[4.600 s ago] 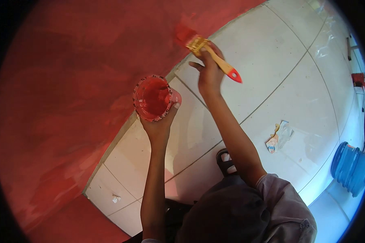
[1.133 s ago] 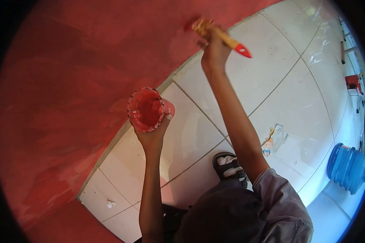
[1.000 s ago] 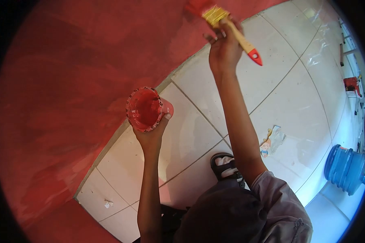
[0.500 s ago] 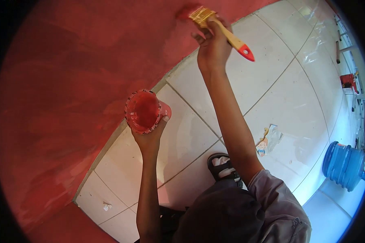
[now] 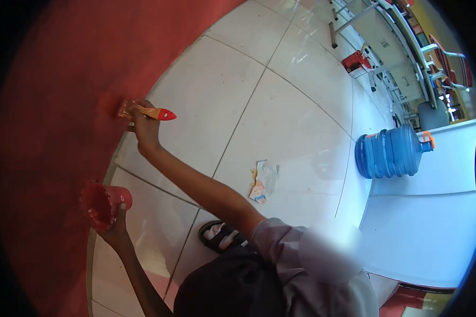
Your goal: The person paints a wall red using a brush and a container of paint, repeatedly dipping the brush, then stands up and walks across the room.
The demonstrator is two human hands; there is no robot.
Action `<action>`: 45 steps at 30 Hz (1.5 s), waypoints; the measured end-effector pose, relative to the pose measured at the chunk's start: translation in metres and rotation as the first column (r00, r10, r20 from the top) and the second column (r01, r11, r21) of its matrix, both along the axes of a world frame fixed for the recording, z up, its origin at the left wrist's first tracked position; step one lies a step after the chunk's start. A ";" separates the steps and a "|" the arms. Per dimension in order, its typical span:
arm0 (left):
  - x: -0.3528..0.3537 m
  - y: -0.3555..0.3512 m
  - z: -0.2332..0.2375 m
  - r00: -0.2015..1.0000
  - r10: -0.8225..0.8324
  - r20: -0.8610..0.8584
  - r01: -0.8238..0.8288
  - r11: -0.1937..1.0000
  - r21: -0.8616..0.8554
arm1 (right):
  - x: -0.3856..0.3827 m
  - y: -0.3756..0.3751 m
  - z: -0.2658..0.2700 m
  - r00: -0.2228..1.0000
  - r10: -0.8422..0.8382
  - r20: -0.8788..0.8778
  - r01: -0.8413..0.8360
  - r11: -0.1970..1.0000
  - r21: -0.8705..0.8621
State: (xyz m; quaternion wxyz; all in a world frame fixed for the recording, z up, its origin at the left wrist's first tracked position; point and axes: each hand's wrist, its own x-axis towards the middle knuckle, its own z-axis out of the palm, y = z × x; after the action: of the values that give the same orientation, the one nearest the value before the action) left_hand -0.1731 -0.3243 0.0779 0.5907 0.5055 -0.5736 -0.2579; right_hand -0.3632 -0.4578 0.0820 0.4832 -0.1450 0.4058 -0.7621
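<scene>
Closed around the handle of a paintbrush (image 5: 152, 112), my right hand (image 5: 147, 129) is at the red wall (image 5: 53, 132), a little above the floor edge. The brush has a red-tipped wooden handle, and its bristles meet the painted surface. Lower down, my left hand (image 5: 115, 228) grips a red cup (image 5: 120, 197) of red paint, tilted with its ragged rim toward the wall. My thumb lies along the cup's side; the other fingers are mostly hidden behind it.
White floor tiles (image 5: 243, 127) run beside the wall. A torn wrapper (image 5: 264, 182) lies on them near my sandalled foot (image 5: 219, 238). To the right are a blue water jug (image 5: 388, 152), a red paint can (image 5: 356, 64) and a table (image 5: 386, 47) with metal legs.
My view has swung to the right, bringing more of the jug and table into sight. The brush has come down along the wall, nearer the cup. Both hands keep their holds.
</scene>
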 end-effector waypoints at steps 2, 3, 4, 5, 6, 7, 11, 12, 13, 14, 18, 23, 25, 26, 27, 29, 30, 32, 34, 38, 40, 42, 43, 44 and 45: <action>0.004 0.004 -0.010 0.998 0.064 0.016 -0.064 0.998 -0.008 | -0.003 0.012 0.027 0.999 -0.013 0.046 0.015 0.999 -0.042; 0.013 0.000 -0.034 0.997 0.071 0.044 -0.068 0.996 -0.053 | -0.003 0.016 0.023 0.998 -0.058 0.006 0.058 0.998 -0.022; 0.019 -0.011 -0.036 0.981 -0.178 -0.082 0.174 0.983 -0.058 | -0.004 0.019 0.015 0.994 -0.101 -0.029 0.101 0.995 -0.005; 0.026 -0.020 -0.039 0.891 -0.400 -0.216 0.398 0.916 -0.058 | -0.003 0.021 0.005 0.988 -0.138 -0.065 0.139 0.990 0.011; 0.025 -0.046 -0.026 0.509 -0.720 -0.472 0.761 0.633 -0.145 | 0.000 0.017 -0.017 0.987 -0.127 -0.100 0.132 0.990 0.043; 0.020 -0.061 -0.015 0.249 -0.810 -0.531 0.858 0.439 -0.268 | -0.002 0.010 -0.044 0.989 -0.054 -0.140 0.061 0.997 0.046; -0.009 -0.022 0.021 0.603 -0.601 -0.525 0.592 0.778 -0.210 | 0.002 0.000 -0.038 0.971 0.104 -0.216 -0.123 0.989 -0.079; -0.014 -0.005 0.022 0.874 -0.307 -0.377 0.298 0.951 -0.082 | 0.001 0.013 -0.007 0.989 0.048 -0.142 -0.052 0.998 -0.028; -0.013 0.002 0.020 0.998 0.041 0.049 -0.035 0.992 -0.118 | -0.007 0.021 0.007 0.995 0.044 -0.087 -0.047 0.999 -0.024; -0.013 0.008 0.034 0.999 0.050 -0.005 -0.050 0.999 0.018 | -0.016 0.030 0.014 0.993 0.035 -0.110 -0.037 0.999 -0.015; -0.016 0.015 0.061 0.981 0.043 -0.187 0.007 0.965 0.263 | -0.026 0.055 -0.020 0.996 0.032 -0.088 -0.015 0.981 0.193; -0.008 0.023 0.040 0.983 0.106 -0.150 -0.085 0.986 0.141 | 0.022 0.060 -0.062 0.974 0.151 -0.169 -0.110 0.967 0.231; 0.002 0.025 0.028 0.983 0.142 -0.119 -0.124 0.981 0.150 | 0.052 0.053 -0.039 0.974 0.203 -0.101 -0.185 0.968 0.167; 0.004 0.027 0.030 0.979 0.143 -0.142 -0.120 0.979 0.163 | 0.060 0.053 -0.024 0.970 0.234 -0.069 -0.223 0.965 0.135; 0.005 0.029 0.034 0.975 0.149 -0.166 -0.119 0.977 0.177 | 0.062 0.056 -0.008 0.973 0.220 -0.066 -0.213 0.972 0.100; 0.009 0.033 0.036 0.966 0.167 -0.197 -0.129 0.972 0.195 | 0.068 0.066 0.017 0.978 0.200 -0.060 -0.199 0.980 0.027; 0.012 0.033 0.035 0.964 0.174 -0.203 -0.133 0.971 0.198 | 0.065 0.075 0.014 0.983 0.179 -0.033 -0.178 0.984 0.029; 0.017 0.032 0.029 0.964 0.209 -0.162 -0.178 0.966 0.187 | 0.061 0.090 -0.016 0.977 0.186 -0.107 -0.173 0.977 0.122; 0.021 0.032 0.020 0.961 0.268 -0.067 -0.254 0.954 0.161 | 0.063 0.096 -0.039 0.968 0.221 -0.117 -0.188 0.953 0.238; 0.019 0.037 0.020 0.960 0.258 -0.110 -0.236 0.954 0.184 | 0.083 0.069 -0.031 0.954 0.255 -0.159 -0.240 0.965 0.106; 0.022 0.040 0.012 0.951 0.299 -0.076 -0.283 0.943 0.174 | 0.083 0.066 0.004 0.960 0.228 -0.164 -0.238 0.970 -0.043; 0.028 0.045 0.000 0.955 0.281 -0.093 -0.259 0.945 0.199 | 0.082 0.075 0.022 0.966 0.199 -0.166 -0.224 0.964 -0.145; 0.031 0.047 -0.003 0.956 0.274 -0.102 -0.248 0.946 0.210 | 0.079 0.082 0.015 0.960 0.198 -0.196 -0.220 0.971 -0.097; 0.033 0.048 -0.006 0.954 0.281 -0.104 -0.254 0.942 0.218 | 0.077 0.089 0.000 0.954 0.198 -0.227 -0.214 0.975 -0.051; 0.034 0.049 -0.008 0.952 0.289 -0.106 -0.259 0.939 0.226 | 0.079 0.094 -0.014 0.945 0.198 -0.260 -0.206 0.978 -0.005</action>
State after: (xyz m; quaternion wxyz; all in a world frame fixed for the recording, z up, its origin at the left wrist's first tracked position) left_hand -0.1394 -0.2750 0.0696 0.6025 0.6210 -0.4249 -0.2663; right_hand -0.2846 -0.3642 0.0676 0.4996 -0.2914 0.4359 -0.6896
